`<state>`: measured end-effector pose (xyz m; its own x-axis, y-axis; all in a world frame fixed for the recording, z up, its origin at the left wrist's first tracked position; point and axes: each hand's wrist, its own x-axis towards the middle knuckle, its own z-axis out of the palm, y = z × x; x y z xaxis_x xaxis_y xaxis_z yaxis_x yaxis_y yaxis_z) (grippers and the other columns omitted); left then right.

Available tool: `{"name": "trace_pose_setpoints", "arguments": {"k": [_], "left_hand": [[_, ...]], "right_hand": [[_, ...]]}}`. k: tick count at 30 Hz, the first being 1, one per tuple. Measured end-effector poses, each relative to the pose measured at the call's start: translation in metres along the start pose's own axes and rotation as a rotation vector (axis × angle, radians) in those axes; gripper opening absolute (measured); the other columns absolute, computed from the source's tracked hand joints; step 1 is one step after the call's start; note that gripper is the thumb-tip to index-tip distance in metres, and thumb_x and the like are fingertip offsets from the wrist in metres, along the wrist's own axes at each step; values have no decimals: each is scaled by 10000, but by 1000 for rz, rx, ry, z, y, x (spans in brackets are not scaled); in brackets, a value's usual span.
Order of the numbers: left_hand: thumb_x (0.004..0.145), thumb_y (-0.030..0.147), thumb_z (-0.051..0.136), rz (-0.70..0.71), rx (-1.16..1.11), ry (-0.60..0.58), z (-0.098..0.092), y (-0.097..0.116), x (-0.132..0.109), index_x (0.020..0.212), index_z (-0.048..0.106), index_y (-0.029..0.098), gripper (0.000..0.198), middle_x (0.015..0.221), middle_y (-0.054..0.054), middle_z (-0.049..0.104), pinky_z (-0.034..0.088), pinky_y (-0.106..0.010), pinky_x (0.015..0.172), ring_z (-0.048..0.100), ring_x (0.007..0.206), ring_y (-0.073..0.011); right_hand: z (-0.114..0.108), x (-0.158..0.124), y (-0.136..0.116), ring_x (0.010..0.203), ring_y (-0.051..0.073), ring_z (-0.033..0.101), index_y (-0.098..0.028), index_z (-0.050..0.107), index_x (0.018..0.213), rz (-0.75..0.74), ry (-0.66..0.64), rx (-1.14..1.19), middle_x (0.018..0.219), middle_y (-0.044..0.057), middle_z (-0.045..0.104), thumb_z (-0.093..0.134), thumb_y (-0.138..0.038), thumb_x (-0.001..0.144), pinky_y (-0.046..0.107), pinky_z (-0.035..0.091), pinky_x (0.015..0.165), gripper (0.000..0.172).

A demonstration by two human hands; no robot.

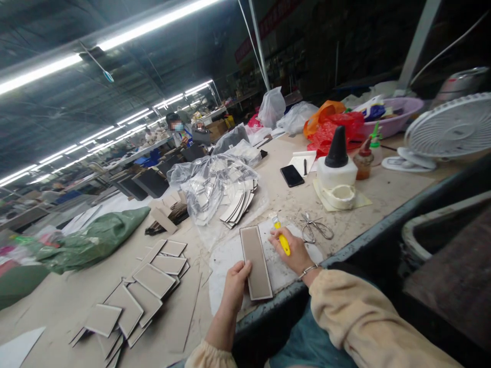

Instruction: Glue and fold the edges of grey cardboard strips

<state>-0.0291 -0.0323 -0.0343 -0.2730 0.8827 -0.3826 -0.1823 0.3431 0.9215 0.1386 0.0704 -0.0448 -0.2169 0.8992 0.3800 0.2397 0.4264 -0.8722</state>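
My left hand [235,286] grips the left edge of a long beige panel [256,263] with a pale border, its thumb lying on the face. Just right of the panel, my right hand [289,253] is closed around a yellow-handled brush [283,240], whose pale bristle end points away from me. Under both lies a white sheet [226,266] marked with dark specks. Scissors [316,227] rest to the right of my right hand. Overlapping piles of similar bordered pieces [153,281] spread over the table on the left.
Behind the panel sits a clear plastic bag [215,179] of cut pieces. Farther right are a phone [292,175], a white bottle with black nozzle [336,168], a tape roll [340,196], a small brown bottle [363,162] and a white fan [448,128]. Another person [178,130] is in the background.
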Motion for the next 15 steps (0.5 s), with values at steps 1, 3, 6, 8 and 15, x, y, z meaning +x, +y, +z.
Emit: {"name": "trace_pose_setpoints", "arguments": {"k": [1,3,6,8,15], "left_hand": [[652,538,703,6,-37,9,4,-3,-1,686,579,147,412,589,-4,583,406,-228,542,518,536,-124],[674,509,703,18,-73,5,11,-5,-1,731,603,142,384,625,-12,610,427,-234,559,537,554,-127],[689,483,705,26,-95,-26,21,-6,0,746,610,139,361,645,-18,627,430,-229,552,542,551,-124],[704,470,700,25,-91,-51,24,-7,2,738,608,134,350,634,-17,622,423,-221,544,533,538,-114],[743,473,669,39,-105,-103,26,-3,10,908,651,123,388,710,-42,659,437,-222,561,583,600,-137]], "right_hand": [[0,-1,-2,807,164,672,-234,495,853,-8,-31,23,976,46,691,566,-348,834,268,513,723,135],[1,-3,-4,792,154,665,-237,491,855,-36,-84,50,915,25,688,579,-340,825,248,502,700,139],[2,-5,-4,681,141,634,-237,484,819,-75,-103,33,755,-13,642,583,-328,818,228,474,629,134],[3,-5,-4,607,129,594,-236,476,792,-78,-76,15,678,-33,589,576,-323,821,221,449,590,136],[4,-5,-1,568,110,541,-230,468,754,-73,-69,45,644,-46,534,565,-317,825,208,426,569,148]]}}
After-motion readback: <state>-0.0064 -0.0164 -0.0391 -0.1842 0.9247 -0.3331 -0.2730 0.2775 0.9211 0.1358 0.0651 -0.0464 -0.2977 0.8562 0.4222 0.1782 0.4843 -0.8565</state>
